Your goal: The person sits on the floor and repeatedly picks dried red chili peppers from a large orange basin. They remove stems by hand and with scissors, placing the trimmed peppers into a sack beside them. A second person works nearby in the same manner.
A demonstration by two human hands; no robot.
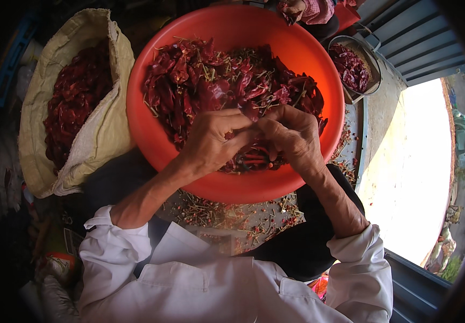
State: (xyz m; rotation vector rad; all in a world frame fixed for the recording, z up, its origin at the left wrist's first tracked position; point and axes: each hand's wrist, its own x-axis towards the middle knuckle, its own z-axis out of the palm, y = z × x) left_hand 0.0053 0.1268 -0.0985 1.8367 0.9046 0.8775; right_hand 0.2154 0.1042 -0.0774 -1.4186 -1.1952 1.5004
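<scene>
Above a wide red plastic basin [240, 191], my left hand [218, 135] and my right hand [295, 137] meet at their fingertips. Thumbs and forefingers pinch a dried red chili pepper [250, 112], mostly hidden by the fingers. Beneath them the basin holds a heap of dried red chilies [182, 76], wrinkled and dark, with pale loose stems [208, 72] scattered over the top. Some chilies show below my hands, near the basin's front wall.
To the left, an open woven sack [107, 141] holds dried chilies. At upper right stands a round container [372, 89] of chilies. Another person's hand [295, 8] grips chilies at the far rim. Stem scraps [200, 210] litter the floor; corrugated metal [422, 40] borders the right.
</scene>
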